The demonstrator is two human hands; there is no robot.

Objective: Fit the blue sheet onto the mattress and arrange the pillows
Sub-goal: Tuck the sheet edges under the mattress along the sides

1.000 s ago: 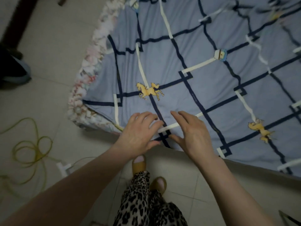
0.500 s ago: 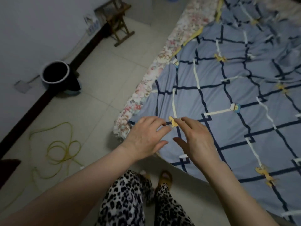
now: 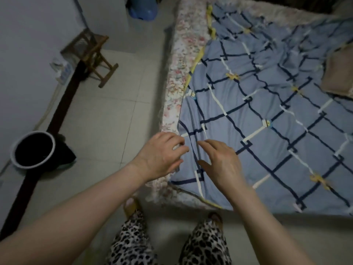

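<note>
Blue sheet [image 3: 257,115] atop floral mattress [image 3: 177,77]; L hand [image 3: 162,155] & R hand [image 3: 221,163] hover, fingers loosely spread, holding nothing; black bucket [image 3: 32,150], contents indiscernible.

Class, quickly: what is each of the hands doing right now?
Left hand: fingers loosely curled at the blue checked cotton sheet; grip cannot be told.
Right hand: open, holding nothing.

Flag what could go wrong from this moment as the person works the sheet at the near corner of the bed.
The blue sheet lies loose on top, with the floral mattress edge still bare, so a pull at this corner may drag the far side off. Neither the left hand nor the right hand clearly grips it, so it could slip. The pillow on the rumpled cloth may shift.
</note>
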